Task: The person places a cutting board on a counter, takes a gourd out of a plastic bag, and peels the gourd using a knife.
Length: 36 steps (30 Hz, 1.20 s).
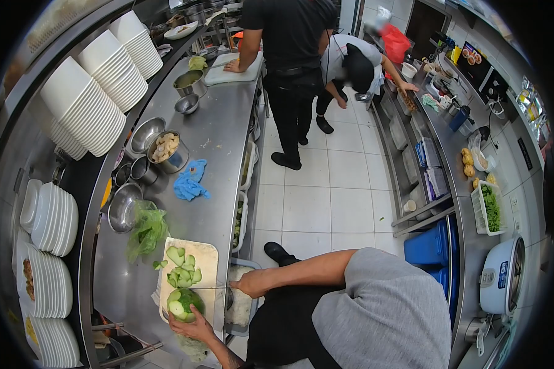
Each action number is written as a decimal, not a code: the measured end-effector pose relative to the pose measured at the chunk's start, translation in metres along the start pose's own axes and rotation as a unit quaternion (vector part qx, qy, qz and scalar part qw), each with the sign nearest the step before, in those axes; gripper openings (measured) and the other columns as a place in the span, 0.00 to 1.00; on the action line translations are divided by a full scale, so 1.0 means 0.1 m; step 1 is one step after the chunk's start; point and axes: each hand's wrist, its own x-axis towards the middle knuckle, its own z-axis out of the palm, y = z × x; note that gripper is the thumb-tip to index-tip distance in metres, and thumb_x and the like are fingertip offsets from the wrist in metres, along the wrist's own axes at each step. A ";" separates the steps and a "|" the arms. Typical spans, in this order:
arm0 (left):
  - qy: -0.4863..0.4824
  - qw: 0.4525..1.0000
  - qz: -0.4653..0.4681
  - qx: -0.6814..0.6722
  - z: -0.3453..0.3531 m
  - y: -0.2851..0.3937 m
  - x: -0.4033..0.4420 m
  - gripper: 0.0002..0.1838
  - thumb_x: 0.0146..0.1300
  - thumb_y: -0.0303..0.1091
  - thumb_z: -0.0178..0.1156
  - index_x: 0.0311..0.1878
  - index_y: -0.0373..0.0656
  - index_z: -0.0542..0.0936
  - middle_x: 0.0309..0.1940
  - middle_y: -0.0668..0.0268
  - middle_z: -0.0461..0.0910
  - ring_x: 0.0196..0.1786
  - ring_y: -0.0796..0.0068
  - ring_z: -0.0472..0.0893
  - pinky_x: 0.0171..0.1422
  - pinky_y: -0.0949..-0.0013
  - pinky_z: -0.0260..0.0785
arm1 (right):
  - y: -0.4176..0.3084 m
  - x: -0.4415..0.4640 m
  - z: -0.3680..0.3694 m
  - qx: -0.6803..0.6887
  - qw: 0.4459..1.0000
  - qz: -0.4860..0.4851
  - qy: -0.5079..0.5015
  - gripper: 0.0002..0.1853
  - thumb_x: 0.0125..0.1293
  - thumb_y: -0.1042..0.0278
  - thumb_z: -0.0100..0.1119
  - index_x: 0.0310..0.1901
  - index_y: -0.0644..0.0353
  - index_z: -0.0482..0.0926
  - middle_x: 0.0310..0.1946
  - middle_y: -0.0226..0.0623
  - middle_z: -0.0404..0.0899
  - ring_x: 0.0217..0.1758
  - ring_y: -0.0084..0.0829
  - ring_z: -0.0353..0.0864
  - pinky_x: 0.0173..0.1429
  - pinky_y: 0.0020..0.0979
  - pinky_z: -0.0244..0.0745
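On a pale cutting board (207, 253) at the counter's front edge, my left hand (192, 325) is closed around a round green vegetable (183, 302) with pale patches where its skin is cut away. I cannot tell its exact kind. My right hand (247, 283) is closed around the handle of a knife (214, 288). The thin blade, seen nearly edge-on, extends over the board toward the vegetable. Several pale green cut pieces (183, 270) with green skin lie on the board beyond the blade. A green plastic bag (148, 230) is next to the board.
Blue cloth (191, 180), metal pot (174, 161) of pale chunks and steel bowl (124, 206) stand along the counter. Stacked white dishes (50, 221) fill the left shelf. Below my right hand is a tub (240, 312). Two people are farther along the aisle.
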 end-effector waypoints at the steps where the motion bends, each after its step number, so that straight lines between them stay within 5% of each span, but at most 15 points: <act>1: 0.000 1.000 -0.003 0.001 0.00 0.01 0.00 0.42 0.60 0.55 0.71 0.72 0.44 0.69 0.67 0.50 0.69 0.71 0.44 0.67 0.72 0.42 0.61 | -0.01 -0.02 -0.02 0.000 1.000 0.000 0.000 0.32 0.64 0.79 0.52 0.72 0.67 0.64 0.42 0.61 0.85 0.45 0.57 0.88 0.43 0.52 0.82; 9: -0.001 1.000 -0.008 -0.019 -0.02 0.04 0.00 0.41 0.60 0.52 0.73 0.72 0.44 0.69 0.68 0.50 0.68 0.72 0.44 0.66 0.74 0.43 0.60 | -0.08 -0.10 -0.07 -0.006 1.000 0.003 0.003 0.33 0.62 0.78 0.53 0.72 0.64 0.63 0.41 0.61 0.85 0.50 0.58 0.86 0.52 0.52 0.79; 21: -0.001 1.000 -0.012 -0.005 -0.01 0.01 0.00 0.42 0.60 0.54 0.72 0.73 0.44 0.69 0.67 0.50 0.68 0.72 0.44 0.66 0.73 0.42 0.61 | -0.02 0.00 0.01 -0.012 1.000 -0.003 0.000 0.33 0.62 0.81 0.54 0.71 0.69 0.62 0.41 0.61 0.85 0.46 0.59 0.87 0.44 0.54 0.81; 36: -0.002 1.000 -0.004 -0.025 -0.04 0.00 0.02 0.41 0.60 0.52 0.73 0.72 0.44 0.69 0.67 0.50 0.69 0.71 0.44 0.67 0.73 0.43 0.61 | -0.05 -0.07 -0.11 -0.027 0.999 -0.021 0.024 0.29 0.62 0.79 0.54 0.67 0.71 0.65 0.40 0.61 0.84 0.48 0.59 0.86 0.47 0.55 0.80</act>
